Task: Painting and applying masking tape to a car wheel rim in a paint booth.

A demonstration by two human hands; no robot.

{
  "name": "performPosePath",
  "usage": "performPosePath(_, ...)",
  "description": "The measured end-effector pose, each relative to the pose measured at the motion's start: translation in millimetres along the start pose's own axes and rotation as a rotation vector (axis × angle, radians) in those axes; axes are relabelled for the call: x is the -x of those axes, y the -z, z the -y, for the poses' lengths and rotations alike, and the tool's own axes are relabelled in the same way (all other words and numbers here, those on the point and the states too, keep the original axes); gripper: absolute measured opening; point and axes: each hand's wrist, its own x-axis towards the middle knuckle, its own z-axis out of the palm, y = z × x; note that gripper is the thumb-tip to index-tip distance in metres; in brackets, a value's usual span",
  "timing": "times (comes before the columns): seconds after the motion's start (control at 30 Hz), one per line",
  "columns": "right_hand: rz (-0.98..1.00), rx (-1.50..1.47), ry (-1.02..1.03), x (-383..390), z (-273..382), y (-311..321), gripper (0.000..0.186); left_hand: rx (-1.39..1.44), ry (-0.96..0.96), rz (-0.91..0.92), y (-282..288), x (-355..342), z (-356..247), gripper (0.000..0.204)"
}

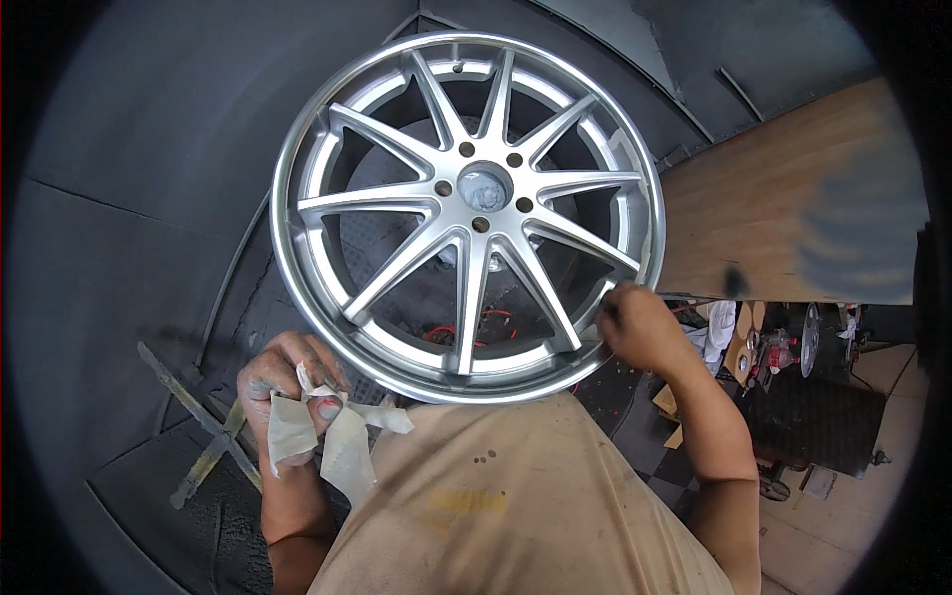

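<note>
A large silver alloy wheel (474, 288) with several spokes stands in front of me, face up toward the view. Crumpled strips of pale masking tape (347, 456) hang from my left hand (283, 372), which is closed on them beside the wheel's lower left edge. At the lower right of the rim, my right hand (643, 329) has its fingers curled in against the outer lip. Whatever those fingers pinch is too hidden to make out. A dull, pale band (645, 238) runs along the inside of the lip just above that hand.
Dark grey panels (129, 149) surround the wheel on the left and behind. A brown board (773, 218) with dark spray marks stands to the right. Beyond it are bottles (781, 352) and other clutter. A tape-covered crosspiece (213, 426) lies low at left. Red cord (441, 332) shows through the spokes.
</note>
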Motion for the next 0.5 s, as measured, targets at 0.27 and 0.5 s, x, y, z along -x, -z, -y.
performPosePath(0.27, 0.112, 0.009, 0.051, 3, 10, 5, 0.02, -0.024, 0.004, -0.001, 0, -2, 2, 0.04)
performPosePath(0.5, -0.335, -0.368, -0.242, 12, -21, 2, 0.018, 0.026, 0.014, -0.018, 1, -3, 4, 0.039)
